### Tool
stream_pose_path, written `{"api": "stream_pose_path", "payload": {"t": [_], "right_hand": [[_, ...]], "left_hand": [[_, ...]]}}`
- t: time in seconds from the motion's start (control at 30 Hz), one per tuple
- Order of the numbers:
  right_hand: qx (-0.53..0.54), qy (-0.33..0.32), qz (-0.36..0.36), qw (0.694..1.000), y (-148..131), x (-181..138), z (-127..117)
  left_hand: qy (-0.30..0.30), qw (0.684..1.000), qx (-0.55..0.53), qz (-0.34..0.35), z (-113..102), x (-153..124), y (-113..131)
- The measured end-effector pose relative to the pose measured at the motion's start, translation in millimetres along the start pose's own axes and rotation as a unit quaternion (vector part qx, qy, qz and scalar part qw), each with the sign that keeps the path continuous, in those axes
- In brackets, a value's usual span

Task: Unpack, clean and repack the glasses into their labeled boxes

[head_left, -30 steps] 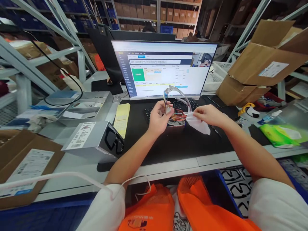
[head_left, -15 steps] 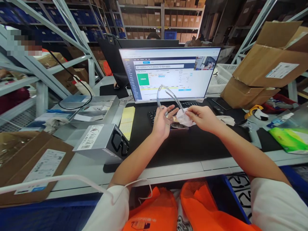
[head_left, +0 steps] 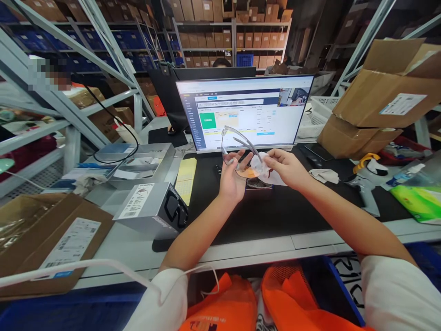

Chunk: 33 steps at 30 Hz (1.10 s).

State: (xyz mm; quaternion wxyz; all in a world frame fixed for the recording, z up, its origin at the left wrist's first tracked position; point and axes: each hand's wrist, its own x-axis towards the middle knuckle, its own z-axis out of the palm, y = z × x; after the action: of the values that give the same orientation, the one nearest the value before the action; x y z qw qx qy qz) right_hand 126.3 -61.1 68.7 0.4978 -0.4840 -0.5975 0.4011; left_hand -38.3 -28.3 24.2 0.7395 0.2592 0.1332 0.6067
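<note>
Clear-framed glasses [head_left: 248,142] are held up in front of the monitor, temples pointing upward. My left hand [head_left: 233,180] grips them at the left of the frame, thumb and fingers closed around it. A white wipe [head_left: 261,168] is pinched in my right hand [head_left: 284,168] and pressed against the lens on the right. An orange-tinted patch shows at the lens between the hands. Beneath them, a small open box [head_left: 259,184] with something dark inside sits on the black desk mat [head_left: 241,220], partly hidden by the hands.
The lit monitor [head_left: 241,110] stands behind the hands. At left are a grey printed box [head_left: 151,209], yellow label sheets [head_left: 186,179] and an open carton [head_left: 51,239]. At right are stacked cartons [head_left: 386,101], a crumpled tissue [head_left: 324,175], a tape dispenser [head_left: 367,186] and a green packet [head_left: 420,200].
The camera view has shifted slightly. The glasses have turned a little, and the orange-tinted lens shows more. The wipe has moved along the lens with my right hand.
</note>
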Motion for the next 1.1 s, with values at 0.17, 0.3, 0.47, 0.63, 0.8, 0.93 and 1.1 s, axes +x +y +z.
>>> {"api": "stream_pose_path", "payload": {"t": [0.17,0.3,0.47,0.63,0.8,0.93,1.1], "right_hand": [[0.017,0.003,0.011,1.0,0.3,-0.7,0.0],[-0.032,0.044,0.006,0.998,5.5,-2.3,-4.2],[0.0,0.014,0.014,1.0,11.5,-3.3,2.3],[0.018,0.04,-0.019,0.999,16.7,6.7,18.3],[-0.057,0.125,-0.072,0.988,15.2,17.3,39.3],[-0.17,0.13,-0.051,0.976,21.2,23.4,46.3],[-0.2,0.085,-0.054,0.975,34.0,29.2,44.9]], "left_hand": [[0.01,0.999,0.032,-0.016,-5.4,8.9,2.9],[-0.004,0.994,0.103,0.029,-8.1,14.8,10.0],[-0.031,0.992,0.097,0.069,-6.4,12.5,17.2],[-0.047,0.988,0.125,0.079,-9.1,14.6,22.6],[-0.016,0.944,0.224,0.244,-16.4,21.0,35.6],[-0.017,0.897,0.295,0.328,-18.1,18.6,37.5],[-0.051,0.867,0.345,0.355,-22.9,18.2,26.3]]}}
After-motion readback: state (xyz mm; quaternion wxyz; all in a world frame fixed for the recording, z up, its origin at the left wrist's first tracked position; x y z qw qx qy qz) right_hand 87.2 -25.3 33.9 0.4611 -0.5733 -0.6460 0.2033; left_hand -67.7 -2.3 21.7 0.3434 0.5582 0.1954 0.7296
